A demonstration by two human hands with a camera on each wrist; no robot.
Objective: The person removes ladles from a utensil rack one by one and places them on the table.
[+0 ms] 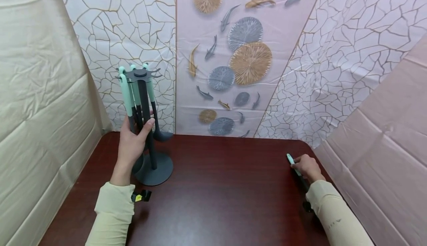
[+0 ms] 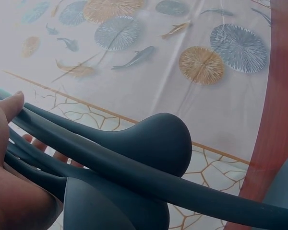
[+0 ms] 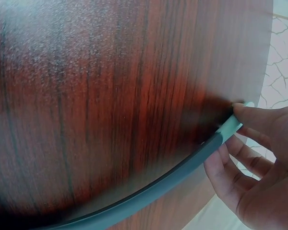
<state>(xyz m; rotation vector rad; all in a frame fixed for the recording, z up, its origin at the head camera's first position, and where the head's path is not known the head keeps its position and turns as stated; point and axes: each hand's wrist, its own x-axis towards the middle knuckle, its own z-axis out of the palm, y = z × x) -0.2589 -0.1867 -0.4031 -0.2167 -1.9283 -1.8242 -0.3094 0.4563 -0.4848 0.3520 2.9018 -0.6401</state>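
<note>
At the table's left, a dark utensil stand (image 1: 143, 90) with a round base (image 1: 154, 175) carries several mint-handled kitchen utensils, a ladle (image 1: 161, 135) among them. My left hand (image 1: 131, 142) grips the stand partway up, thumb across its pole (image 2: 149, 177) and fingers behind the hanging utensils. Over at the right side, my right hand (image 1: 308, 167) pinches a utensil with a mint handle (image 1: 290, 159) and a long dark shaft. In the right wrist view, thumb and fingers hold that handle (image 3: 230, 127) while the dark shaft (image 3: 149, 194) runs low over the wood. Its working end is hidden.
A dark red-brown wooden table (image 1: 220, 194) lies beneath both hands. Behind it hangs a patterned cloth (image 1: 221, 101) with fish and round leaf shapes. Plain cloth walls close in the left (image 1: 43, 108) and right (image 1: 383, 138) sides.
</note>
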